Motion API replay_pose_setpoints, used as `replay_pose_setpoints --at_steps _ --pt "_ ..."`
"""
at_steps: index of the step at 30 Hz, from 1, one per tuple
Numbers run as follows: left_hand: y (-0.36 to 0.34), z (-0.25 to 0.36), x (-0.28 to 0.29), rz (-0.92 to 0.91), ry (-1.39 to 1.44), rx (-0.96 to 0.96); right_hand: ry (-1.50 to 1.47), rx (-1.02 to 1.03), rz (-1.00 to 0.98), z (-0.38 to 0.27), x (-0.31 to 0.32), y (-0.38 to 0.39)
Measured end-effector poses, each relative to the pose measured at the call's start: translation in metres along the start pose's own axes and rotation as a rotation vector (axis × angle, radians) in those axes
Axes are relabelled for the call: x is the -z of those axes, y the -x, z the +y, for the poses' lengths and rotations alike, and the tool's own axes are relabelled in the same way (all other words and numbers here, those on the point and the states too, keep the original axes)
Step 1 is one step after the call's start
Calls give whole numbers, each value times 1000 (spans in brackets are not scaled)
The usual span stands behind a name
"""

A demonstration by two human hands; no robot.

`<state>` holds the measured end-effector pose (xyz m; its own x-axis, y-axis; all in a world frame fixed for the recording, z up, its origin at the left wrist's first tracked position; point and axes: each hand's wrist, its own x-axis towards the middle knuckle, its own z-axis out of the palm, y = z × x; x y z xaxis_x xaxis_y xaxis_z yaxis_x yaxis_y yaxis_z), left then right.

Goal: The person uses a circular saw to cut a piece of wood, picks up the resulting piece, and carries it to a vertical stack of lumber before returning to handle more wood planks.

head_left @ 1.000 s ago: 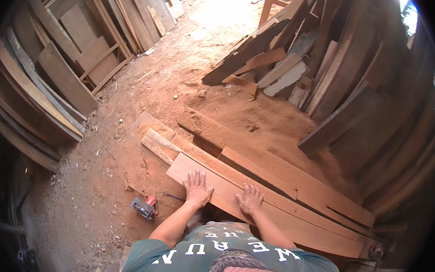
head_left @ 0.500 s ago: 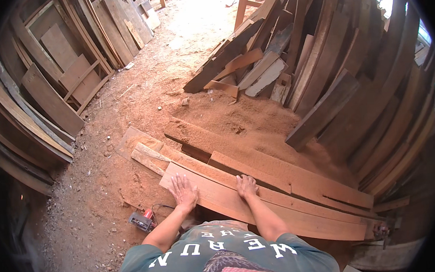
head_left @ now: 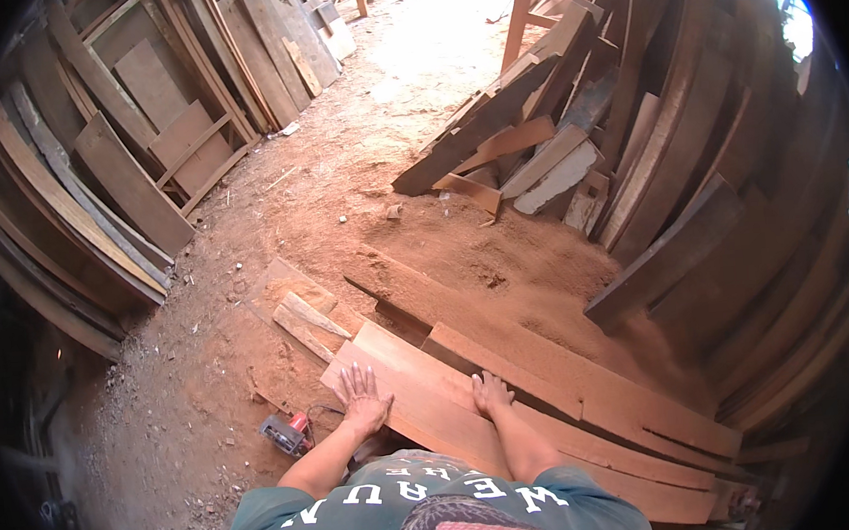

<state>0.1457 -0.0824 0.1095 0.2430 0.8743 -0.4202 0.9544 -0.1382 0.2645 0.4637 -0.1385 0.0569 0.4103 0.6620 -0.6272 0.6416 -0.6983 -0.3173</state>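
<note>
My left hand (head_left: 363,401) lies with fingers spread on the near reddish-brown plank (head_left: 435,433), close to its upper-left end. Farther right, my right hand (head_left: 494,397) rests with fingers apart on a paler strip of wood (head_left: 401,354) along that plank's far side. These lie on a low stack of long boards, the farther ones (head_left: 657,411) coated in sawdust. A red and grey power tool (head_left: 287,433) with a cord sits beside the stack, left of my left hand.
Upright boards and panels lean along the left (head_left: 128,186). A heap of slanted planks and offcuts (head_left: 554,150) stands at the right, near a wooden frame (head_left: 517,21). A sawdust-strewn floor (head_left: 285,205) runs between them toward a bright opening at the back.
My right hand has moved a little farther away, across the boards. A paler, less dusty strip now shows behind the near plank. The view has also shifted slightly.
</note>
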Motion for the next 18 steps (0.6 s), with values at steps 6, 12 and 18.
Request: replay_pose_setpoints --at_steps 6,12,18 --pt "-1 -1 -8 4 -22 26 121 166 -254 34 33 -7" --pt "0 -1 -5 -21 -49 66 172 208 -229 34 61 24" --pt "2 4 3 -23 -38 50 224 220 -123 30 49 35"
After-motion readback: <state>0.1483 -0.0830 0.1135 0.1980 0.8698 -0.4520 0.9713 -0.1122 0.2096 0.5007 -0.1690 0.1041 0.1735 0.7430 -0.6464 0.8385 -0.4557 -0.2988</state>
